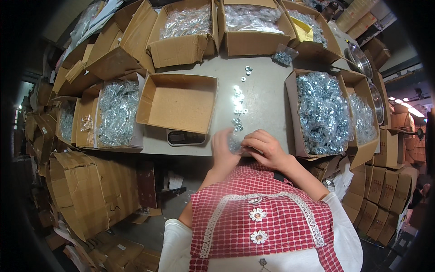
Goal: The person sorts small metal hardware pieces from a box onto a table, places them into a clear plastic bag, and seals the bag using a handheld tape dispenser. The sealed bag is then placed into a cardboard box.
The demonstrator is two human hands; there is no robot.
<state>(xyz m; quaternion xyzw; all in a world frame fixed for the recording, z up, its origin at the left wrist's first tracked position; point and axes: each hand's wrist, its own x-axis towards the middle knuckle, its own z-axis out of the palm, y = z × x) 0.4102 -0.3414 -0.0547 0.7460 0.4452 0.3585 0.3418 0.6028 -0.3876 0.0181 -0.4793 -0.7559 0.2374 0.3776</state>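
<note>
At the table's near edge, a small clear plastic bag [234,145] with small metal pieces inside shows between my hands. My right hand [268,148] has its fingers curled and pinched at the bag's right side. On the other side, my left hand [223,148] is smeared by motion, and its grip cannot be made out. Just beyond the hands, a small cluster of shiny metal washers or nuts [237,123] lies on the grey table [267,99]. More of these pieces [238,97] trail away from me in a loose line.
Left of the hands, an empty cardboard box [181,97] rests above a dark scale [186,138]. Boxes of bagged hardware [118,111] stand farther left, with another full box [321,113] at the right. More open boxes [253,41] line the back, near a filled bag [283,56].
</note>
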